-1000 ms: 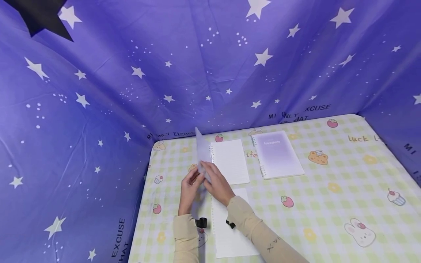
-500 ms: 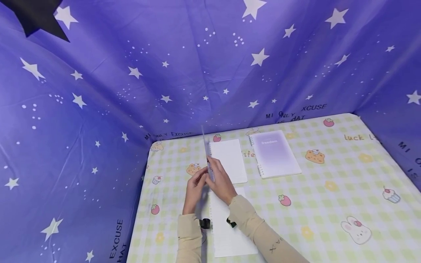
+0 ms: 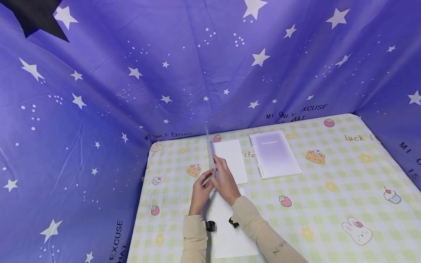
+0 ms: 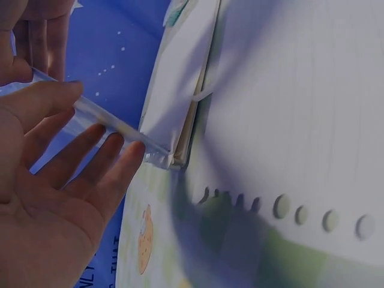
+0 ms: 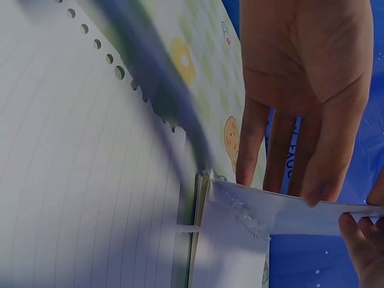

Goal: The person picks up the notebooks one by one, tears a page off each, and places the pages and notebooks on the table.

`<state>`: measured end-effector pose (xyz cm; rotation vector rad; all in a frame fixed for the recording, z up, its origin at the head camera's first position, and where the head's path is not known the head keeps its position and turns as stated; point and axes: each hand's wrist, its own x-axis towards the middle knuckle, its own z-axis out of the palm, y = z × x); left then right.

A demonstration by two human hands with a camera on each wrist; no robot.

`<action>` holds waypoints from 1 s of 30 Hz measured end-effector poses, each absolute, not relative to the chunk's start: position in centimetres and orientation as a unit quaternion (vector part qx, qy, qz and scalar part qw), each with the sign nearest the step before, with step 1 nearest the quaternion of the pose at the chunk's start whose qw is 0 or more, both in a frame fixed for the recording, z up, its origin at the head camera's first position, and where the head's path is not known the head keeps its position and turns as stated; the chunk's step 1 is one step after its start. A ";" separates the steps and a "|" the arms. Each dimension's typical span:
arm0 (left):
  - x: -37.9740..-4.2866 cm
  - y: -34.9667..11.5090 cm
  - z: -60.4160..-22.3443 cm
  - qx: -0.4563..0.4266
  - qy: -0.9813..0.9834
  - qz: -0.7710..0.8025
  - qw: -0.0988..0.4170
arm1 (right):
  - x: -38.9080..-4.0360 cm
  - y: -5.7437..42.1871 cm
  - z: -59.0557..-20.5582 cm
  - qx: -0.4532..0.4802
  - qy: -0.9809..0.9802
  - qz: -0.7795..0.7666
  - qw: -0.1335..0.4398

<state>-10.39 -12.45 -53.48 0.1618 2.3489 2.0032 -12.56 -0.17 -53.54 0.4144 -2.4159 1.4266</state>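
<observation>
Fingers (image 4: 123, 177) on cover (image 5: 294, 217) — upright (pale, glossy)

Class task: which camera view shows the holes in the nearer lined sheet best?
The left wrist view: the holes in the sheet look largest there. The right wrist view shows them smaller; the head view, only a tiny row along the edge.

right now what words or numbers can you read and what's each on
"freedom": purple notebook
"luck", rest unclear: tablecloth
"ife", start hidden: tablecloth
"MI ONLY EXCUSE": backdrop, back left
"MI ONLY XCUSE": backdrop, back right; lower line unclear
"EXCUSE", "HAT": backdrop, left
"NLY", "THAT": backdrop, left wrist view
"MI", "IS": backdrop, right
"X": right sleeve, rest unclear
No numbers readable
</observation>
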 end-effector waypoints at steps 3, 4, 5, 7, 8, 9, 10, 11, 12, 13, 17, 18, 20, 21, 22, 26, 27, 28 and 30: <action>-10.3 -12.1 -53.8 0.056 0.760 0.647 0.015 | -12.5 0.1 -53.5 0.138 -0.841 0.502 0.146; -10.4 -11.9 -53.9 0.054 0.763 0.645 0.011 | -12.5 0.2 -53.5 0.138 -0.840 0.505 0.146; -10.4 -11.9 -54.4 0.052 0.765 0.642 0.006 | -12.5 0.3 -53.5 0.136 -0.840 0.504 0.147; -10.6 -11.7 -55.3 0.048 0.767 0.640 -0.003 | -12.5 0.5 -53.5 0.131 -0.842 0.501 0.152; -10.7 -11.6 -55.8 0.047 0.768 0.639 -0.008 | -12.5 0.6 -53.6 0.129 -0.843 0.500 0.155; -10.8 -11.6 -56.3 0.045 0.770 0.637 -0.014 | -12.5 0.7 -53.6 0.126 -0.843 0.498 0.158; -10.8 -11.5 -56.7 0.043 0.774 0.632 -0.018 | -12.5 0.7 -53.7 0.124 -0.845 0.496 0.161; -10.9 -11.5 -57.1 0.041 0.777 0.628 -0.022 | -12.5 0.8 -53.7 0.121 -0.845 0.494 0.162; -10.9 -11.4 -57.2 0.040 0.783 0.620 -0.028 | -12.5 0.9 -53.7 0.120 -0.846 0.493 0.163; -10.9 -11.4 -57.4 0.041 0.789 0.612 -0.033 | -12.4 0.9 -53.8 0.119 -0.847 0.493 0.163; -10.9 -11.3 -57.5 0.044 0.811 0.582 -0.045 | -12.4 1.2 -53.9 0.109 -0.850 0.492 0.155; -10.9 -11.2 -57.5 0.047 0.815 0.575 -0.048 | -12.4 1.2 -53.9 0.106 -0.851 0.492 0.153; -10.9 -11.2 -57.5 0.052 0.823 0.563 -0.051 | -12.3 1.3 -54.0 0.100 -0.851 0.494 0.151; -11.0 -11.1 -57.5 0.055 0.827 0.557 -0.054 | -12.3 1.4 -54.0 0.099 -0.850 0.495 0.151; -11.0 -11.1 -57.5 0.057 0.832 0.550 -0.054 | -12.3 1.5 -54.0 0.097 -0.849 0.496 0.152; -11.1 -10.9 -57.5 0.051 0.848 0.525 -0.045 | -12.2 1.9 -54.3 0.094 -0.848 0.498 0.155; -11.1 -10.9 -57.4 0.050 0.853 0.518 -0.042 | -12.1 2.0 -54.3 0.092 -0.848 0.498 0.157; -11.1 -10.8 -57.3 0.047 0.859 0.509 -0.037 | -12.1 2.1 -54.4 0.087 -0.849 0.498 0.157; -11.1 -10.8 -57.2 0.045 0.871 0.489 -0.029 | -12.1 2.3 -54.6 0.076 -0.852 0.495 0.155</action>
